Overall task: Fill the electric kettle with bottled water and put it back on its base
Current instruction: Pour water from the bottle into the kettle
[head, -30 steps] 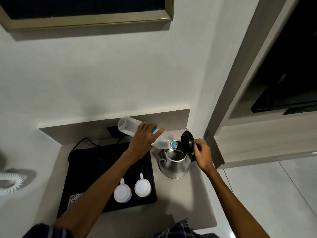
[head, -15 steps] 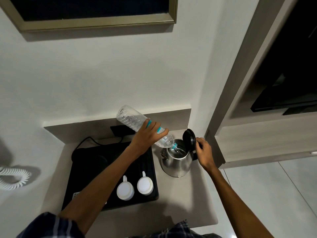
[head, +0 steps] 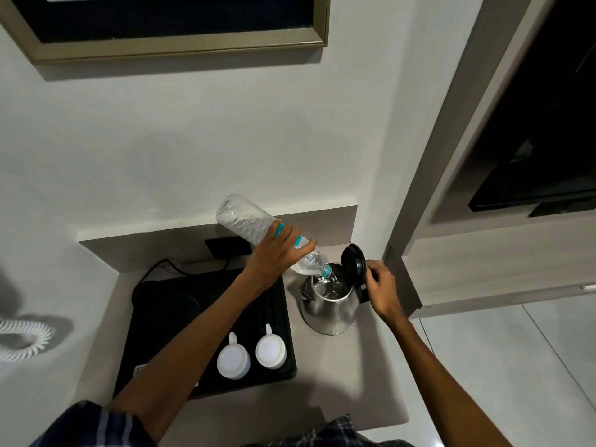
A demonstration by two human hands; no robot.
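My left hand (head: 274,253) gripped the thin, crushable bottle (head: 258,230) mid-body; my right hand (head: 380,285) clasped the kettle (head: 329,304) handle at three o'clock.

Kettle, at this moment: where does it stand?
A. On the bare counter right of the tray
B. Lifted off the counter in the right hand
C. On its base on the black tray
A: the kettle sits on the counter, beside the black tray, lid open.

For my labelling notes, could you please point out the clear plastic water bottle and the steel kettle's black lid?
clear plastic water bottle (head: 245,221), head view, upper body.
black round kettle lid (head: 353,262), head view, lid's middle.
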